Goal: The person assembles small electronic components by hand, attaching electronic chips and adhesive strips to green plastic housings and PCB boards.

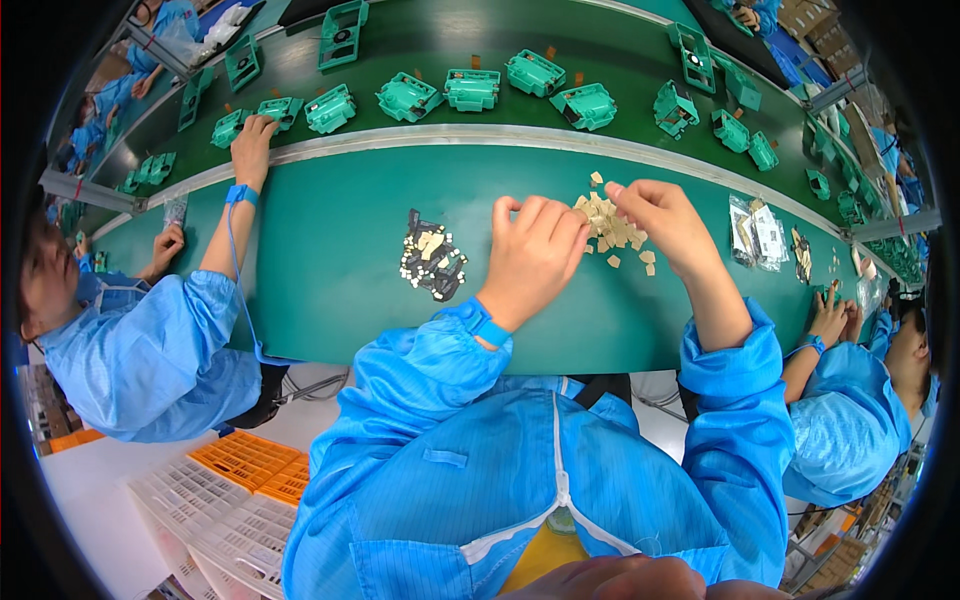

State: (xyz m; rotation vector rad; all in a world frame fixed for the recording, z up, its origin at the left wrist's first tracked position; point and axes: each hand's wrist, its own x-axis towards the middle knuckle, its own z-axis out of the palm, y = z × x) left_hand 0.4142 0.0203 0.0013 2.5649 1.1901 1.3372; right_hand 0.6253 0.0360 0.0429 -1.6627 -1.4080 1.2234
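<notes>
My left hand (532,255), with a blue band at the wrist, hovers over the green table just left of a loose pile of small tan flat pieces (612,235). Its fingers are curled in and pressed together; whatever they hold is hidden or too small to name. At the pile's right edge my right hand (662,222) pinches thumb and forefinger together, and I cannot make out what lies between them. Left of my hands is a heap of small black parts (440,272), with pale tan and white bits among them.
Beyond the table's metal rail (440,135), a dark green belt (630,60) carries several teal plastic housings (472,90). A co-worker's hand (252,150) at left reaches to them. Clear plastic bags (757,235) lie at right, near another co-worker. Orange and white crates (250,462) stand below left.
</notes>
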